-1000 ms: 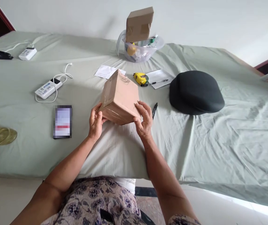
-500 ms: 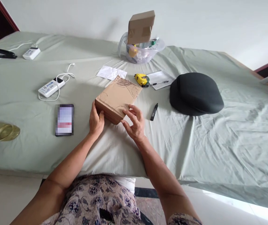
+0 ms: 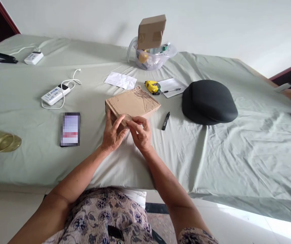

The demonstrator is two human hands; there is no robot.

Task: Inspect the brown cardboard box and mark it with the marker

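Observation:
A brown cardboard box [image 3: 132, 101] with creased tape along its far edge rests on the cloth in front of me. My left hand [image 3: 112, 135] grips its near-left side, thumb and index finger bent toward the near corner. At that same corner, the fingers of my right hand [image 3: 140, 133] are pinched together against the box edge. The fingertips of both hands almost meet there. Whether they hold a bit of tape or just the edge is too small to tell. To the right of my right hand lies a black marker [image 3: 166, 121].
Behind the box are white paper [image 3: 120, 80], a yellow tape measure [image 3: 152, 87] and a pen on a notepad [image 3: 173, 84]. A black case [image 3: 209, 101] stands right; a phone [image 3: 70, 128], power strip [image 3: 55, 95] and yellowish bottle [image 3: 3, 139] left. A clear basket [image 3: 155, 61] carries another box [image 3: 150, 32].
The box has turned, its near corner now between my hands. My left hand shifted right along it, and my right hand moved left, its fingers going from spread to pinched.

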